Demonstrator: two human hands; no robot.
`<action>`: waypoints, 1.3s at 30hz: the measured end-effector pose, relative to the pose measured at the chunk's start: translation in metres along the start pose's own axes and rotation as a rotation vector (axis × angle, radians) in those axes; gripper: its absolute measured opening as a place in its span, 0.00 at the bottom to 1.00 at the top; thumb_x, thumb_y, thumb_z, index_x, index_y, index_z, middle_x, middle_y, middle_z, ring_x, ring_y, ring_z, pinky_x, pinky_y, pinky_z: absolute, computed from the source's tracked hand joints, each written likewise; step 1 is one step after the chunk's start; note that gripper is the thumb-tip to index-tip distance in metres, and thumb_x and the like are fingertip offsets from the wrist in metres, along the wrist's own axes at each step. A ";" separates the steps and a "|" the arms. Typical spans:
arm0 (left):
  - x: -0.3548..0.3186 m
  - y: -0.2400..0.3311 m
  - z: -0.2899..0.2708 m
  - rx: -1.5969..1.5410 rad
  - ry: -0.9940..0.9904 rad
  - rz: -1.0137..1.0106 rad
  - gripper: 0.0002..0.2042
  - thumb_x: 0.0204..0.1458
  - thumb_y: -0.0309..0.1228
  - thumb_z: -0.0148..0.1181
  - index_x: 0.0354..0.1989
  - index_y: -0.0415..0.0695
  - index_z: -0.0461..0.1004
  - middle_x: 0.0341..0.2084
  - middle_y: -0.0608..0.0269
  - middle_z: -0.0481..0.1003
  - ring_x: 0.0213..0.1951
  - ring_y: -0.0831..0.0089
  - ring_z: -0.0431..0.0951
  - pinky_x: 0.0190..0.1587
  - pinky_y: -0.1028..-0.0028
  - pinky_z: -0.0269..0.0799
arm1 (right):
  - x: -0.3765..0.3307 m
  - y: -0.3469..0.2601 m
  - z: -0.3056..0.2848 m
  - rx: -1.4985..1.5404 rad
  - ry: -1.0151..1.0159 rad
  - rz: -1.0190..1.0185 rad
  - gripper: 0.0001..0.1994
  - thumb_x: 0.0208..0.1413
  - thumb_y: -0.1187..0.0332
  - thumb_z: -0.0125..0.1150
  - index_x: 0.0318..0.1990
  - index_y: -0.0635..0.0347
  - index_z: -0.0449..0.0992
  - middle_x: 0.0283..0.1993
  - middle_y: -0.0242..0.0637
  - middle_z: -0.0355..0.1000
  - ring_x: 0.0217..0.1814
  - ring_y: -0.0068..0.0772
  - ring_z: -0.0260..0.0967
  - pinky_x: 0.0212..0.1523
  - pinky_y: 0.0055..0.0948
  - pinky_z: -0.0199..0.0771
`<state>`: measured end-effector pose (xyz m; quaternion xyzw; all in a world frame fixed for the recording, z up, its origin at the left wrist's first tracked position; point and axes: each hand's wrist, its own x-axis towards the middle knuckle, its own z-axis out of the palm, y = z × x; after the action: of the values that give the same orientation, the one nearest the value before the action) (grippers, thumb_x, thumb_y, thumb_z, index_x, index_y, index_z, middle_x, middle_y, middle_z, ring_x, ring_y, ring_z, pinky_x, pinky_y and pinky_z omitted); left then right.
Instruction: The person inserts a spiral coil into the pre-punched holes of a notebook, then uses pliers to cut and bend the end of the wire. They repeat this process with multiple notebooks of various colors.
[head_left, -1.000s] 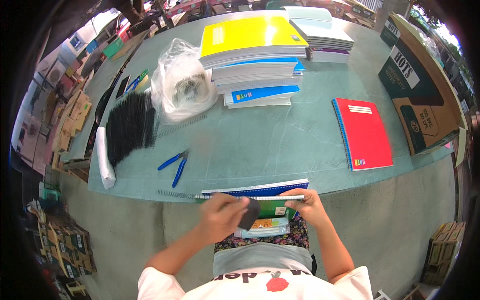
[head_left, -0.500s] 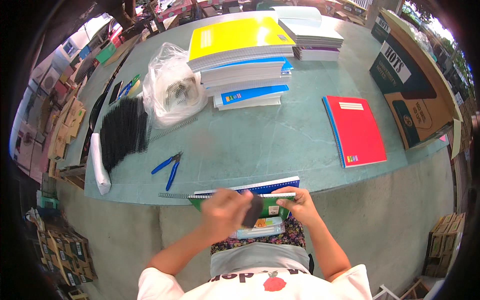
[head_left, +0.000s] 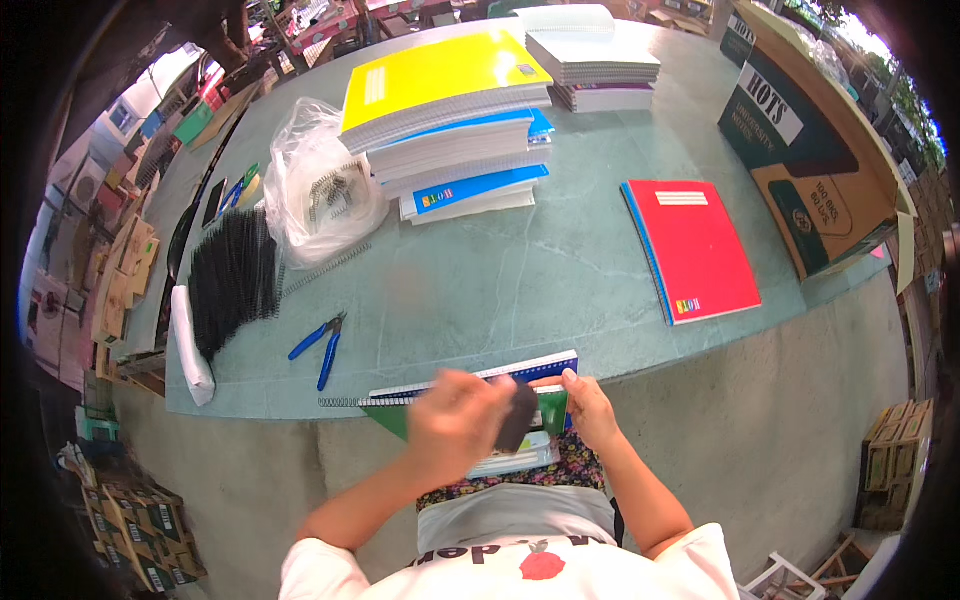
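A blue-and-green spiral notebook (head_left: 540, 368) lies at the near table edge, its wire coil (head_left: 350, 402) sticking out to the left. My left hand (head_left: 455, 420), blurred with motion, is closed around a small dark block (head_left: 517, 417) over the notebook. My right hand (head_left: 588, 405) grips the notebook's right end at the table edge. Blue-handled pliers (head_left: 320, 345) lie on the table to the left of my hands.
A tall stack of notebooks with a yellow cover on top (head_left: 450, 120), a red notebook (head_left: 695, 250), a clear bag of coils (head_left: 320, 195), a bundle of black coils (head_left: 232, 280) and an open cardboard box (head_left: 815, 150) sit on the green table (head_left: 500, 280).
My left hand with the dark block has shifted slightly left along the notebook's edge. My right hand keeps its hold. The view has tilted a little.
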<state>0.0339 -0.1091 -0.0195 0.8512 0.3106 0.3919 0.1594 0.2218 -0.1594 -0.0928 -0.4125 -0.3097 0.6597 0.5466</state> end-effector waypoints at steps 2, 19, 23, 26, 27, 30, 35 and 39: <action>0.029 0.011 -0.011 -0.025 0.361 -0.129 0.13 0.38 0.23 0.64 0.36 0.45 0.77 0.25 0.64 0.69 0.25 0.70 0.72 0.22 0.73 0.69 | -0.002 -0.002 -0.002 -0.044 -0.009 -0.033 0.29 0.61 0.51 0.38 0.42 0.75 0.74 0.38 0.46 0.75 0.38 0.29 0.73 0.40 0.24 0.69; 0.050 -0.111 -0.019 0.127 0.090 -0.380 0.13 0.41 0.23 0.60 0.39 0.43 0.77 0.30 0.56 0.74 0.35 0.63 0.74 0.41 0.71 0.68 | -0.005 0.003 0.011 -0.266 0.013 -0.108 0.13 0.60 0.63 0.52 0.45 0.63 0.74 0.40 0.31 0.74 0.43 0.16 0.66 0.45 0.20 0.66; 0.060 -0.070 -0.016 0.115 -0.043 -0.056 0.14 0.42 0.20 0.55 0.40 0.43 0.76 0.34 0.52 0.73 0.40 0.58 0.72 0.44 0.68 0.68 | -0.008 0.004 0.010 -0.213 0.035 -0.221 0.12 0.57 0.66 0.56 0.45 0.62 0.73 0.41 0.35 0.74 0.44 0.18 0.67 0.46 0.22 0.68; 0.046 -0.008 0.009 -0.127 -0.301 0.038 0.12 0.41 0.19 0.56 0.37 0.40 0.75 0.32 0.52 0.73 0.38 0.58 0.72 0.41 0.66 0.69 | -0.012 0.002 0.011 -0.141 0.076 -0.096 0.13 0.55 0.67 0.58 0.45 0.63 0.73 0.38 0.34 0.75 0.42 0.18 0.68 0.43 0.21 0.68; 0.041 0.002 0.018 -0.132 -0.345 0.115 0.11 0.40 0.20 0.57 0.35 0.39 0.75 0.30 0.53 0.73 0.37 0.59 0.72 0.39 0.66 0.69 | -0.014 0.003 0.007 -0.218 0.078 -0.081 0.12 0.54 0.68 0.59 0.43 0.64 0.74 0.36 0.32 0.75 0.39 0.17 0.68 0.41 0.20 0.69; 0.018 0.003 0.040 -0.128 -0.451 0.053 0.09 0.40 0.22 0.59 0.33 0.38 0.74 0.27 0.55 0.72 0.34 0.60 0.72 0.36 0.66 0.69 | -0.018 0.002 0.008 -0.226 0.038 -0.079 0.08 0.53 0.70 0.58 0.39 0.65 0.75 0.30 0.30 0.74 0.33 0.15 0.67 0.36 0.20 0.69; 0.017 0.000 0.041 -0.257 -0.457 0.075 0.09 0.43 0.25 0.59 0.34 0.38 0.74 0.26 0.55 0.72 0.31 0.59 0.72 0.35 0.66 0.69 | -0.022 0.007 0.001 -0.535 0.087 -0.033 0.08 0.52 0.72 0.53 0.38 0.63 0.75 0.26 0.33 0.74 0.30 0.14 0.65 0.33 0.23 0.67; 0.020 0.004 0.038 -0.321 -0.511 0.051 0.10 0.42 0.24 0.58 0.35 0.37 0.74 0.27 0.54 0.73 0.32 0.59 0.73 0.36 0.66 0.69 | -0.028 0.012 -0.002 -0.659 0.092 -0.055 0.07 0.53 0.73 0.51 0.36 0.63 0.74 0.23 0.40 0.70 0.27 0.21 0.66 0.31 0.27 0.67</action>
<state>0.0743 -0.0995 -0.0302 0.8936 0.1731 0.2132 0.3550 0.2199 -0.1891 -0.0979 -0.5878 -0.4925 0.4899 0.4146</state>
